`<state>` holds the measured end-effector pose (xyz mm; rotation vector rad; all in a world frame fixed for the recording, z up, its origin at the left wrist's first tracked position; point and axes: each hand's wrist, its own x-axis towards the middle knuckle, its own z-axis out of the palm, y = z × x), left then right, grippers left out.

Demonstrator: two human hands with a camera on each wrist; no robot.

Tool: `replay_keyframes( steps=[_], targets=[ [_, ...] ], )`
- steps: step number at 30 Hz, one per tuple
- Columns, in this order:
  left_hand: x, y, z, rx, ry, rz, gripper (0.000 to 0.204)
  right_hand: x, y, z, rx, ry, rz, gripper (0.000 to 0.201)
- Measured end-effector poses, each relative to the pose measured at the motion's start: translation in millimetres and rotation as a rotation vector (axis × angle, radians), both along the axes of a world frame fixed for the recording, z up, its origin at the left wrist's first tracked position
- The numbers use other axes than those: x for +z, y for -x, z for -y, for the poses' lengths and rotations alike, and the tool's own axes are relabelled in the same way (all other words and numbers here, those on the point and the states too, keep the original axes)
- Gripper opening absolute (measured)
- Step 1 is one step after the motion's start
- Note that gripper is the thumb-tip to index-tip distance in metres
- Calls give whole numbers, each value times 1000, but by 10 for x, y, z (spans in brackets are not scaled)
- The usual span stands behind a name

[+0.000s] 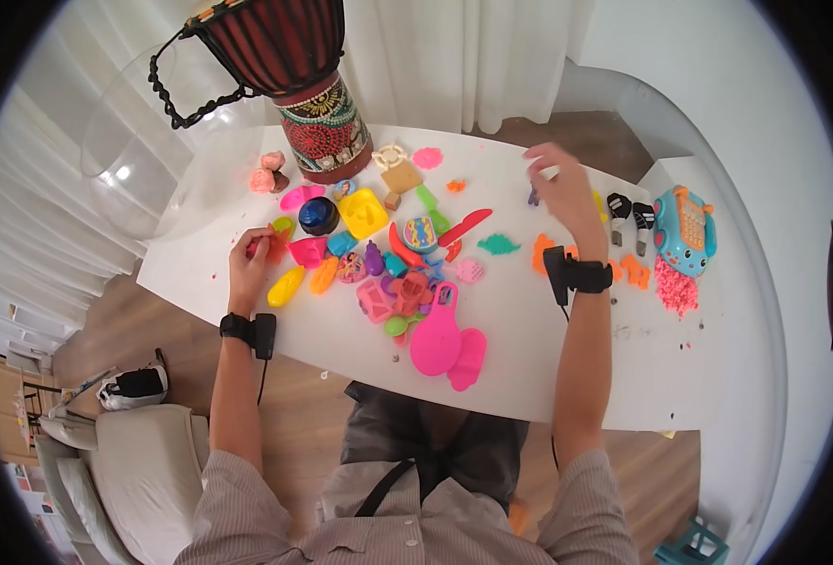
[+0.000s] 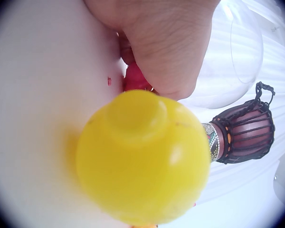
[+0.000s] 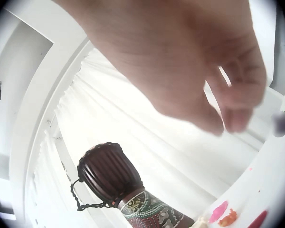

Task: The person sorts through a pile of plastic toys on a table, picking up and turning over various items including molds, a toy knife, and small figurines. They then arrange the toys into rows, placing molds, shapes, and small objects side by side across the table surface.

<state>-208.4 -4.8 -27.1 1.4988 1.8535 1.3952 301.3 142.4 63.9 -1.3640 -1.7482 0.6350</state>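
Observation:
At the table's left side my left hand (image 1: 250,256) is bent over a small pinkish-red toy piece (image 2: 136,77), pinching it low by the white tabletop; its kind is mostly hidden by the fingers. Just beyond the fingertips lies an orange-and-green toy (image 1: 283,229). A yellow toy (image 2: 142,166) with a rounded knob fills the near part of the left wrist view, by the wrist. My right hand (image 1: 564,188) hovers over the far right of the table, fingers loosely bent with nothing between them. Close to its fingertips is a small dark purplish thing (image 1: 533,197).
A carved drum (image 1: 327,127) stands at the back left. Toy pieces crowd the middle, with a pink toy pan (image 1: 435,344) near the front edge. Orange shapes (image 1: 636,271), a toy telephone (image 1: 686,231) and pink crumbs (image 1: 675,288) lie at right.

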Motion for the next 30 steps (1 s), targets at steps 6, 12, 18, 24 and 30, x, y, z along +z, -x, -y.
replay_keyframes(
  steps=[6,12,18,24,30],
  targets=[
    [-71,52,-18,-34,-20,51,17,-61,542,431,403,401,282,54],
    [-129,129,-36,-34,-14,60,17,-627,816,267,412,234,444,44],
    [-122,122,-27,-46,-11,95,18,-719,808,223,403,43,397,27],
    [-139,138,-44,-37,-55,126,18,-648,757,220,410,44,347,21],
    [-117,151,-13,-6,-68,136,18,-583,686,192,498,85,417,17]
  ],
)
